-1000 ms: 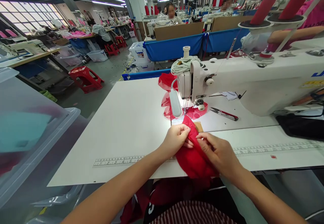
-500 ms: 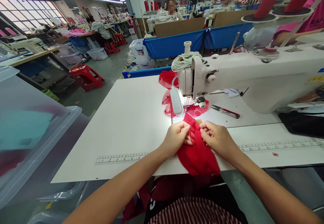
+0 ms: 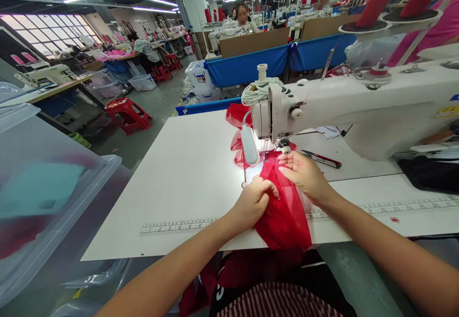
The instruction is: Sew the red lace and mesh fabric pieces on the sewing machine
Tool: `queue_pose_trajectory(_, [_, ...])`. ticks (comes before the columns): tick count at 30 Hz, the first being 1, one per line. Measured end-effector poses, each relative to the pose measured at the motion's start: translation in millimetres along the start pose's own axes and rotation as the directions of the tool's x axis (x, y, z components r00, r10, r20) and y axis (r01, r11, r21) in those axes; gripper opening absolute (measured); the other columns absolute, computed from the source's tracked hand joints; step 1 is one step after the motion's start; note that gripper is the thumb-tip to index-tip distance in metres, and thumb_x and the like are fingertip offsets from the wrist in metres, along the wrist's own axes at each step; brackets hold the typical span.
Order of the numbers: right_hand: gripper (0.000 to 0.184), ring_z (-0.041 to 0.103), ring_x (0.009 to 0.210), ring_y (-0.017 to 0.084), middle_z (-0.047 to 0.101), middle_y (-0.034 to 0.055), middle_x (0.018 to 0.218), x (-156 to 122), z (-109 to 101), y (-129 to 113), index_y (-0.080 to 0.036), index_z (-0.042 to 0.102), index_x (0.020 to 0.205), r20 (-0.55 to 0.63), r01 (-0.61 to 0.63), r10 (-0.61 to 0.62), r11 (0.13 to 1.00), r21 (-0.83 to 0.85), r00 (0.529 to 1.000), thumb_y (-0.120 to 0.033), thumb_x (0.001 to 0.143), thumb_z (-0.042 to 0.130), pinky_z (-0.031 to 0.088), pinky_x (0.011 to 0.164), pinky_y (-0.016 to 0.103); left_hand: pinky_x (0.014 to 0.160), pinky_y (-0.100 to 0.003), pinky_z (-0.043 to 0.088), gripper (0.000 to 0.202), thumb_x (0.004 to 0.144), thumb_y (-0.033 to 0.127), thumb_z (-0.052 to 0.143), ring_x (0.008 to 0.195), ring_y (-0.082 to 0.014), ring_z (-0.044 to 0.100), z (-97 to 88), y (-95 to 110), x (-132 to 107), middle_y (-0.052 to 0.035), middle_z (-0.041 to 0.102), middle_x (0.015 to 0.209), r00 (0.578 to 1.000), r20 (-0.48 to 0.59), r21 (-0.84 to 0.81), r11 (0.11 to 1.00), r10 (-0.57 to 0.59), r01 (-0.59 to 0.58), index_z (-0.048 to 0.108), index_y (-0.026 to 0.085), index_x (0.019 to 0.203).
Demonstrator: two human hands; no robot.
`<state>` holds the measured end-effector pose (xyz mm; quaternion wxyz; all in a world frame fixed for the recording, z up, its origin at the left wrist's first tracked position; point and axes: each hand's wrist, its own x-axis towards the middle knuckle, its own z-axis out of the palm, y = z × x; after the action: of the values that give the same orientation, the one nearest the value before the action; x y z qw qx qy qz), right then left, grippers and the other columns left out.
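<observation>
A sheer red fabric piece (image 3: 287,219) runs from the needle area of a white sewing machine (image 3: 322,99) down over the table's front edge. My left hand (image 3: 255,200) is closed on its left side, thumb pressed against the fingers. Higher up and closer to the presser foot (image 3: 264,155), my right hand (image 3: 303,171) pinches the fabric's upper right part. More red fabric (image 3: 236,116) lies bunched behind and left of the needle. The small lamp (image 3: 250,145) hides part of it.
Thread snips (image 3: 322,158) lie on the table (image 3: 193,173) right of my right hand. A printed ruler (image 3: 172,226) follows the front edge. A translucent plastic bin (image 3: 53,183) stands at the left, and a red stool (image 3: 128,115) is beyond it. Other people sit at machines farther back.
My right hand has moved up and forward along the fabric toward the presser foot. My left hand has shifted slightly down, and the fabric between the hands is spread wider.
</observation>
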<state>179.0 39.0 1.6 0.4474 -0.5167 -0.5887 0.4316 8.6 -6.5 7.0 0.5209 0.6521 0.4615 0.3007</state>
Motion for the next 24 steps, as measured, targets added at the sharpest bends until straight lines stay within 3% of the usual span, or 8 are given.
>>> queue_pose_trajectory(4, [0.008,0.059,0.084,0.019,0.061,0.0075,0.094,-10,-11,-8,-0.023,0.055,0.086,-0.273,0.212,-0.248,0.965,-0.157,0.93,-0.027,0.081,0.05,0.051,0.078,0.037,0.046,-0.021,0.041,0.014,0.075,0.021,0.052,0.047,-0.0087,0.05,1.6,4,2,0.0043,0.049,0.063,0.994,-0.054,-0.026,0.995,-0.098,0.096,0.042,0.019,0.065])
queue_pose_trajectory(6, [0.008,0.057,0.089,0.021,0.059,0.0082,0.096,-19,-13,-14,-0.024,0.056,0.084,-0.276,0.305,-0.371,0.918,-0.252,0.887,-0.023,0.083,0.047,0.05,0.08,0.038,0.044,-0.02,0.035,0.027,0.072,0.023,0.058,0.046,-0.0082,0.046,4.0,3,5,0.0078,0.04,0.056,0.99,-0.085,-0.038,0.993,-0.111,0.108,0.032,0.021,0.063])
queue_pose_trajectory(11, [0.015,0.059,0.075,0.016,0.062,0.0027,0.083,-25,3,-11,-0.022,0.057,0.08,0.204,0.437,-0.39,0.847,-0.303,0.898,-0.014,0.082,0.044,0.052,0.069,0.031,0.044,-0.019,0.029,0.025,0.072,0.019,0.05,0.046,-0.0072,0.038,6.1,-3,8,0.0082,0.034,0.055,0.99,-0.104,-0.075,0.993,-0.1,0.092,0.027,0.022,0.062])
queue_pose_trajectory(15, [0.02,0.063,0.085,0.021,0.064,0.0126,0.104,-15,9,8,-0.016,0.059,0.093,0.37,0.562,-0.428,0.694,-0.451,0.825,-0.013,0.084,0.041,0.055,0.074,0.037,0.045,-0.02,0.028,0.008,0.074,0.016,0.047,0.047,-0.0082,0.036,-6.6,-4,3,0.0078,0.039,0.056,0.981,-0.13,-0.091,0.987,-0.143,0.132,0.041,0.021,0.07])
queue_pose_trajectory(17, [0.026,0.062,0.099,0.026,0.061,0.0174,0.12,-11,6,14,-0.013,0.06,0.104,0.455,0.637,-0.447,0.575,-0.513,0.77,-0.014,0.085,0.042,0.055,0.082,0.042,0.047,-0.021,0.032,0.012,0.075,0.012,0.044,0.048,-0.0094,0.039,-20.1,-5,1,0.0069,0.042,0.057,0.979,-0.172,0.101,0.986,-0.112,0.131,0.052,0.019,0.08])
queue_pose_trajectory(19, [0.031,0.06,0.108,0.028,0.058,0.0184,0.128,-9,1,16,-0.012,0.059,0.111,0.514,0.677,-0.44,0.497,-0.543,0.736,-0.014,0.085,0.043,0.054,0.087,0.044,0.053,-0.023,0.039,0.018,0.074,0.007,0.044,0.054,-0.0115,0.046,-35.0,-7,1,0.0042,0.048,0.061,0.978,-0.21,0.443,0.894,0.021,0.076,0.056,0.018,0.081])
queue_pose_trajectory(22, [0.034,0.06,0.11,0.026,0.058,0.016,0.131,-8,-6,17,-0.013,0.06,0.112,0.553,0.699,-0.429,0.474,-0.535,0.714,-0.009,0.083,0.043,0.054,0.09,0.043,0.062,-0.03,0.044,0.019,0.075,0.002,0.041,0.067,-0.0167,0.052,-48.1,-5,5,-0.0031,0.053,0.073,0.954,-0.222,0.747,0.665,0.202,0.033,0.05,0.018,0.069])
queue_pose_trajectory(24, [0.035,0.059,0.112,0.025,0.059,0.0148,0.131,-7,-9,19,-0.014,0.06,0.111,0.565,0.709,-0.432,0.482,-0.514,0.703,-0.007,0.081,0.042,0.053,0.092,0.043,0.066,-0.033,0.045,0.023,0.081,0.003,0.037,0.075,-0.0198,0.053,-46.1,-1,11,-0.0068,0.053,0.079,0.938,-0.23,0.791,0.611,0.26,0.025,0.047,0.018,0.067])
